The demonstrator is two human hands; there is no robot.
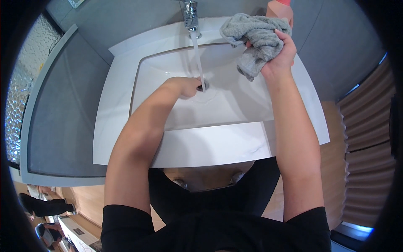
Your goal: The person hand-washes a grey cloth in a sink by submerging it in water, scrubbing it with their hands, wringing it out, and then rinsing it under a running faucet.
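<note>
My left hand (189,87) is down in the white sink basin (235,101), its curled fingers at the edge of the dark round drain (203,85). Whatever those fingers may hold is hidden. A stream of water (197,56) runs from the chrome faucet (191,19) and lands at the drain, right beside that hand. Above the basin's right rim, my right hand (282,56) is closed on a crumpled grey towel (260,38), whose lower end hangs over the basin.
A pinkish bottle (280,11) with a red top stands at the back right, partly behind the towel. White countertop (214,145) surrounds the basin. To the left is a grey panel (63,113) with a pale frame; brown curtains (367,138) hang at right. People (50,206) show at lower left.
</note>
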